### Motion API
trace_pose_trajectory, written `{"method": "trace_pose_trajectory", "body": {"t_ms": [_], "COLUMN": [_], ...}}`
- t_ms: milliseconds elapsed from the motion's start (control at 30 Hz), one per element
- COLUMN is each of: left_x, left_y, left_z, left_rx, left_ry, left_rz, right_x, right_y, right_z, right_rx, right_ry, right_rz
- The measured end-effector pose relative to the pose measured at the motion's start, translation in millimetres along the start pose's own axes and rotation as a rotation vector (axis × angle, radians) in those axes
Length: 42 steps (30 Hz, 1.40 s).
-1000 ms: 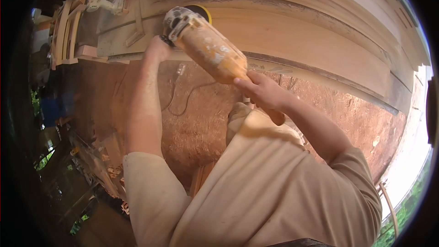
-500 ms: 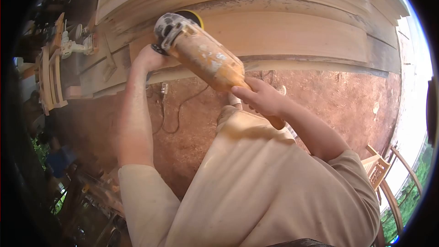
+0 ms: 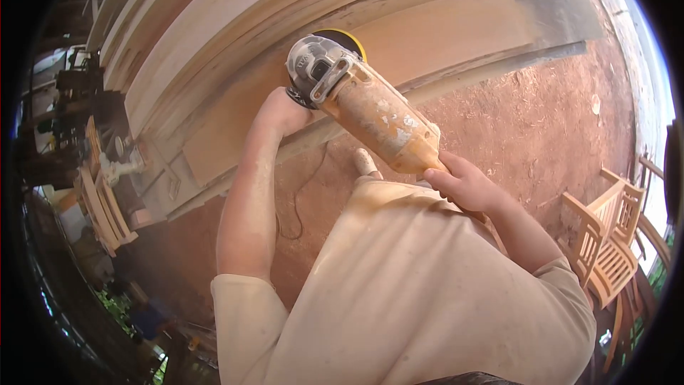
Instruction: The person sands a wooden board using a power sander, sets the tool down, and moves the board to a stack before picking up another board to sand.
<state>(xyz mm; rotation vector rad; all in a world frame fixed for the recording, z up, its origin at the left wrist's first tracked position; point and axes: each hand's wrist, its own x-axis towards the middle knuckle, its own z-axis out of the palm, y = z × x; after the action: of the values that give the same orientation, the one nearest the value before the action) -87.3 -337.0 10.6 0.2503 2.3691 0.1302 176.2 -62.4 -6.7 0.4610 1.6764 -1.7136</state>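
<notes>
A worn orange angle sander with a grey metal head lies slantwise across the view, held by both my hands. My left hand is closed around the black side handle near its head. At the rear end, my right hand wraps round the grip. The sander's round yellow-edged pad is over a long flat wooden board; the machine hides whether the pad touches it. The board lies on other planks, its middle partly covered by the sander.
Long planks are stacked beyond the board. Reddish dirt ground with shavings lies below, crossed by a cord. Wooden chairs stand at the right. At the left are another power tool and slatted wooden pieces.
The view has turned and shifted. The sander, with both hands still on it, appears farther right and slightly lower in view. More of the chairs at the right now shows.
</notes>
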Motion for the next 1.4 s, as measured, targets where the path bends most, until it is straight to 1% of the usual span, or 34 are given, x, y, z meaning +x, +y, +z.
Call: {"method": "trace_pose_trajectory", "body": {"t_ms": [133,200,233,267,333,400,533,600,633,733,800,867,1067,1133,1200,1233,1267,1333,1367,1400], "left_x": [20.1,32.2,39.1,46.0,58.1,71.8,90.2,96.2,105.5,118.6,126.2,136.0,159.8,154.3,142.0,136.2,141.6,149.1,152.9,136.3], "left_y": [61.9,86.7,99.9,113.1,144.1,180.8,256.3,292.8,303.8,342.7,359.3,372.0,392.9,395.4,410.4,414.8,414.8,414.3,415.4,416.9], "left_z": [-8.9,-9.5,-7.7,-6.1,-5.8,-4.3,0.0,-0.6,2.4,1.6,-0.1,-2.1,0.0,2.1,-1.7,-3.2,0.7,6.7,10.5,7.8], "left_rx": [0.099,0.123,0.156,0.187,0.206,0.223,0.300,0.464,0.462,0.548,0.591,0.683,0.705,0.689,0.750,0.843,0.837,0.679,0.669,0.613], "left_ry": [-0.020,-0.037,-0.019,0.002,-0.017,-0.036,-0.077,-0.114,-0.097,-0.101,-0.134,-0.145,-0.107,-0.085,-0.124,-0.135,-0.134,0.023,0.019,0.050], "left_rz": [0.041,0.061,0.102,0.142,0.182,0.233,0.349,0.373,0.410,0.435,0.423,0.504,0.422,0.399,0.427,0.451,0.452,0.526,0.538,0.565], "right_x": [-15.8,-23.3,-27.5,-31.6,-39.8,-50.3,-68.1,-73.1,-75.3,-78.9,-78.4,-75.9,-70.0,-67.8,-67.8,-66.1,-65.0,-62.9,-61.3,-61.4], "right_y": [8.9,11.5,14.9,19.0,24.9,29.8,41.9,50.3,53.4,57.7,57.4,60.2,61.4,60.3,58.0,54.4,50.1,45.2,47.0,49.0], "right_z": [-33.4,-46.7,-52.3,-58.8,-70.8,-84.2,-109.8,-120.5,-126.6,-144.1,-149.8,-157.2,-159.2,-154.3,-148.4,-143.4,-137.2,-125.3,-118.9,-112.1], "right_rx": [0.093,0.153,0.168,0.180,0.199,0.245,0.359,0.430,0.441,0.468,0.462,0.469,0.513,0.524,0.582,0.578,0.632,0.679,0.718,0.758], "right_ry": [0.045,0.035,0.043,0.070,0.105,0.200,0.259,0.328,0.339,0.376,0.453,0.464,0.482,0.486,0.534,0.533,0.563,0.600,0.608,0.617], "right_rz": [0.016,0.092,0.091,0.081,0.068,0.043,-0.007,-0.075,-0.080,-0.079,-0.067,-0.068,-0.095,-0.103,-0.073,-0.069,-0.054,-0.030,-0.053,-0.073]}}
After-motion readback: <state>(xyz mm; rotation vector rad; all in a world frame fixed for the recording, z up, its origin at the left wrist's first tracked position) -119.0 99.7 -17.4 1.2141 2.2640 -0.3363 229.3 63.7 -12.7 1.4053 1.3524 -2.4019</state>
